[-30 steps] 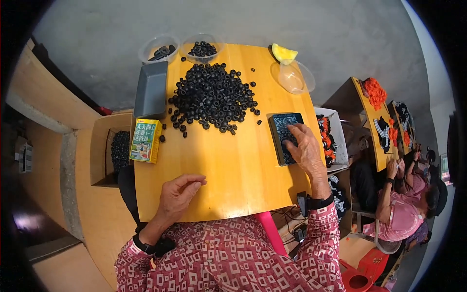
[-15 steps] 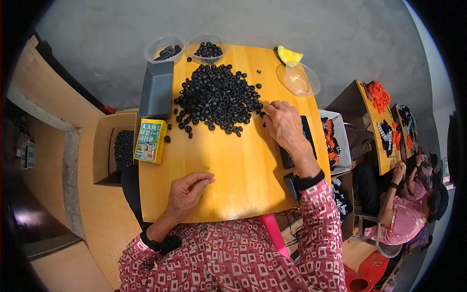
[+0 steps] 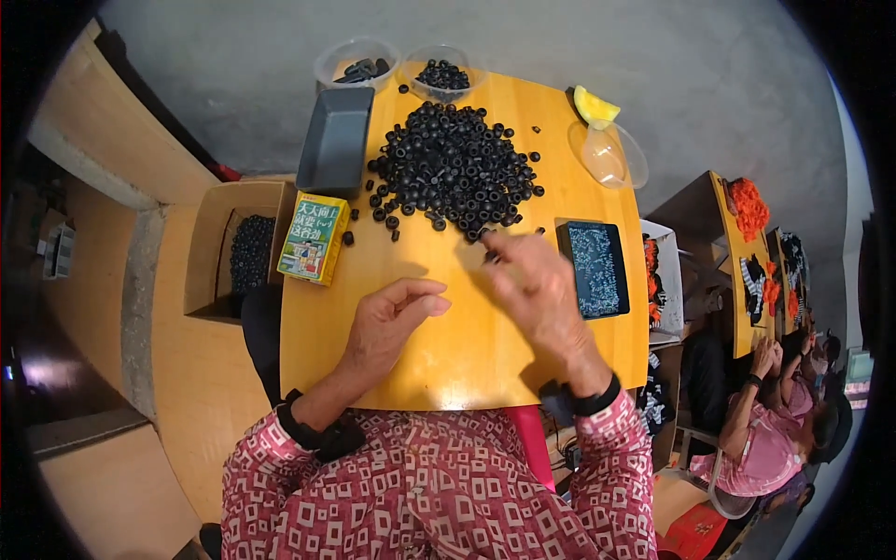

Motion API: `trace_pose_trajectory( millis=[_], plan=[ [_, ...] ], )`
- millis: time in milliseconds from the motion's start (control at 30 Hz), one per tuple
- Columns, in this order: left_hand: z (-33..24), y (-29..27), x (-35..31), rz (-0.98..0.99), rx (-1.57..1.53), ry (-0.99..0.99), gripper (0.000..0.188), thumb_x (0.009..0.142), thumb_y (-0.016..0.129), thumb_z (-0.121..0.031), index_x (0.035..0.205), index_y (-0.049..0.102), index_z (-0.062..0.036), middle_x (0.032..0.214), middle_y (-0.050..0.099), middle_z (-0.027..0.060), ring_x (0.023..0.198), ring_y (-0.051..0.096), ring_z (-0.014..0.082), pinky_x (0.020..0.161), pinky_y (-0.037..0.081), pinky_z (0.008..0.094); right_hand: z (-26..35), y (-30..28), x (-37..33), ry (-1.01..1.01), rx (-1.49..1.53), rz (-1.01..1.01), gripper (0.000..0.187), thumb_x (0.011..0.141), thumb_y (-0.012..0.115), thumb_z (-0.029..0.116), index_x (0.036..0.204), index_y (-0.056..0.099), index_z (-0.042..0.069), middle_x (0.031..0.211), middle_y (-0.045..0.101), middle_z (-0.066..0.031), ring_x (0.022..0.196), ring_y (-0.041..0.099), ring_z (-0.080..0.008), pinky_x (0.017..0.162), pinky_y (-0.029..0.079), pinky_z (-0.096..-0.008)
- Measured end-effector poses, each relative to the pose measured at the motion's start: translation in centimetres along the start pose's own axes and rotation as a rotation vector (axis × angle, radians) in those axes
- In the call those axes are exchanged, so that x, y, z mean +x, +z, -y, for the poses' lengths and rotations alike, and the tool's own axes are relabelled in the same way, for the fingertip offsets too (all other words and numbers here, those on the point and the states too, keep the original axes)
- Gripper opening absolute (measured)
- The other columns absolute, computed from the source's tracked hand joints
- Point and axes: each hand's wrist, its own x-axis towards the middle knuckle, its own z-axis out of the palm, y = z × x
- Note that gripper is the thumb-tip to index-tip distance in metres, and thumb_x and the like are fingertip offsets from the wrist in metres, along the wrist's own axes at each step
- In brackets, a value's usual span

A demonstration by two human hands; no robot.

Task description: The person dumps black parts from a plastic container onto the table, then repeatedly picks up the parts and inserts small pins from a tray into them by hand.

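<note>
A heap of small black round pieces (image 3: 453,163), many with a hole through the middle, lies on the yellow wooden table (image 3: 420,373). My right hand (image 3: 537,294), smeared by motion, is just in front of the heap's near edge. At its fingertips, which are pinched together, a dark bit shows that looks like one of the pieces. Facing it from the left, my left hand (image 3: 387,327) hovers above the table with curled fingers and the thumb close to them. Whether anything sits in that pinch is hidden.
Behind the heap are two clear tubs (image 3: 359,61) and a grey tray (image 3: 336,140). A yellow-green box (image 3: 315,238) stands at left, a tablet-like dark panel (image 3: 595,269) at right. Beyond lie a clear lid (image 3: 607,154) and a yellow wedge (image 3: 595,107). A carton (image 3: 210,257) sits beside the table; co-workers (image 3: 756,420) sit right.
My right hand has drawn back from the heap's right side toward my left hand, uncovering the dark panel. My left hand has risen forward and right. The view has shifted a little.
</note>
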Motion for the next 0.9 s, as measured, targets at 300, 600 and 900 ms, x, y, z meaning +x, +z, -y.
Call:
trace_pose_trajectory(
  millis=[300, 600, 900],
  plan=[
    [-0.3, 1.2, 0.7, 0.046, -0.421, -0.270, 0.018, 0.094, 0.070, -0.020, 0.105, 0.069, -0.0054, 0.094, 0.065, -0.0023, 0.090, 0.057, 0.0044, 0.080, 0.048, 0.0196, 3.6, 1.8, -2.7, -0.129, 0.074, -0.069, 0.033, 0.079, 0.076, 0.006, 0.111, 0.068, 0.002, 0.097, 0.068, -0.0095, 0.087, 0.064, -0.0257, 0.078, 0.049, -0.0370],
    [0.6, 1.2, 0.9, 0.098, -0.392, -0.287, 0.021, 0.096, 0.068, -0.027, 0.099, 0.070, -0.0063, 0.089, 0.063, -0.0031, 0.084, 0.057, 0.0040, 0.078, 0.047, 0.0202, 3.0, 1.8, -3.8, 0.103, 0.393, 0.003, 0.027, 0.080, 0.076, 0.004, 0.106, 0.069, 0.002, 0.102, 0.068, -0.0126, 0.093, 0.063, -0.0287, 0.081, 0.052, -0.0373],
    [0.9, 0.9, 0.8, 0.097, -0.412, -0.286, 0.017, 0.096, 0.068, -0.018, 0.107, 0.070, -0.0052, 0.098, 0.068, -0.0004, 0.093, 0.062, 0.0079, 0.085, 0.053, 0.0235, 3.3, 2.2, -3.9, 0.129, 0.378, -0.009, 0.029, 0.081, 0.076, 0.004, 0.108, 0.069, 0.002, 0.106, 0.066, -0.0125, 0.096, 0.062, -0.0285, 0.081, 0.053, -0.0366]
  ],
)
